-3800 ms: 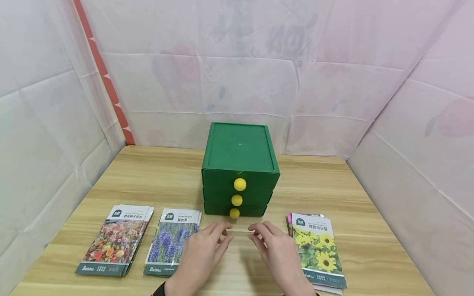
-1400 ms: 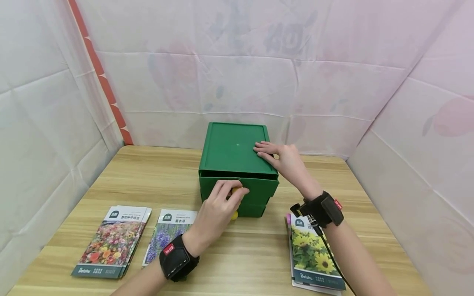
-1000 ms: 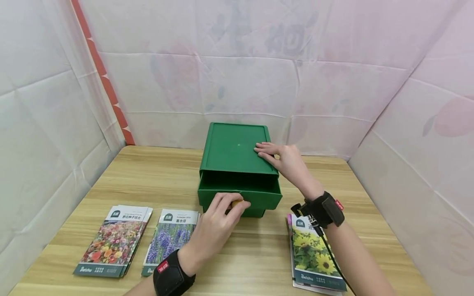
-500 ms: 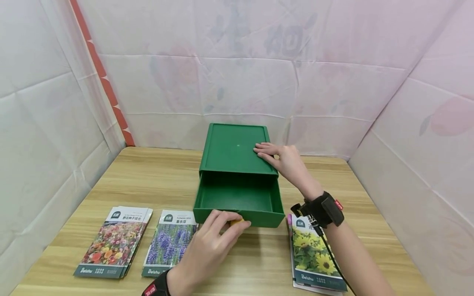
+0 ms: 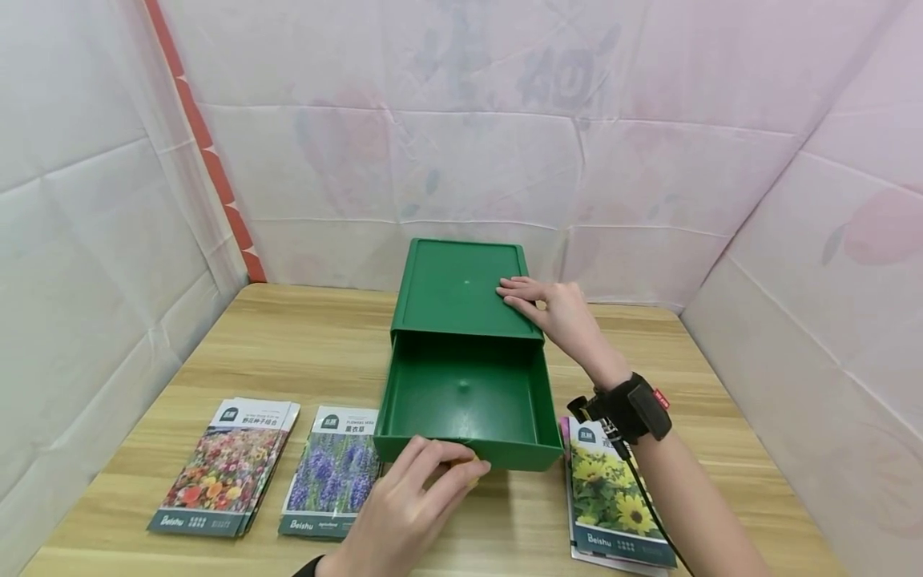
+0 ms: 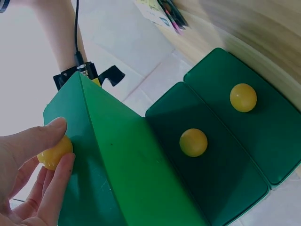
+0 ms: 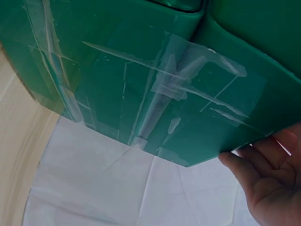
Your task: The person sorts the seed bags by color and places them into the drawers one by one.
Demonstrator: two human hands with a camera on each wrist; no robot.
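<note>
Now the left hand (image 5: 404, 513) pinches the drawer's yellow knob (image 6: 54, 153).

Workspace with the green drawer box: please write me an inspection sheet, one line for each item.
Surface: wooden table, light grain.
Job's things: green drawer box in the middle; top drawer pulled far out, nothing seen inside; two lower drawers shut, each with a yellow knob.
Clutter: three stacks of seed packets, wildflower, lavender, sunflower.
Hands: left hand pinches the top drawer's yellow knob; right hand rests on the box top at its right edge.
Cables: black cable runs from the right wrist strap along the forearm.
Surroundings: pale pink cloth walls on three sides.
</note>
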